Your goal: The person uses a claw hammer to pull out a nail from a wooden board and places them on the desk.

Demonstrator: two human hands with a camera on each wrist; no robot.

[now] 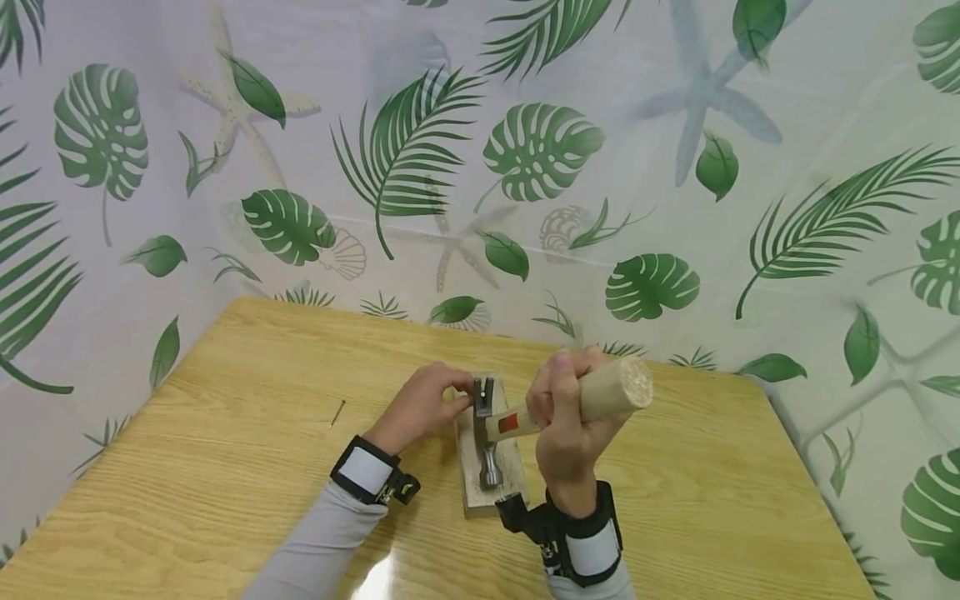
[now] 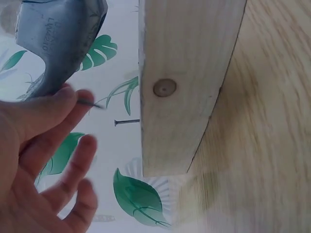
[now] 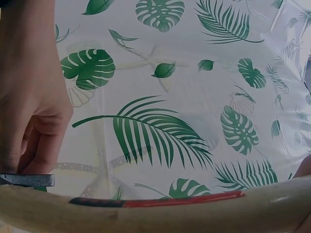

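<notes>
Your nail work looks partway: one slim grey metal nail point(image 2: 127, 122) stands in the pale rectangular wooden block point(image 1: 513, 468), shank exposed, not flush; a loose metal nail point(image 1: 337, 414) lies toward the block's 9 o'clock. Your left hand point(image 1: 423, 406), at its 10, seems to pinch a thin dark metal piece point(image 2: 90, 103); your right hand point(image 1: 572, 417), at 2, grips the steel-headed, wooden-handled claw hammer point(image 1: 493, 429). Count: one block, one hammer, two certain nails.

A claw hammer point(image 1: 513, 423) with a red-marked wooden handle is held above a pale wooden block point(image 2: 189, 63) lying on the desk point(image 1: 262, 467), one nail point(image 2: 127, 122) standing upright from the block's top, another, blurred nail point(image 2: 92, 103) pinched in the left hand point(image 1: 422, 408).
</notes>
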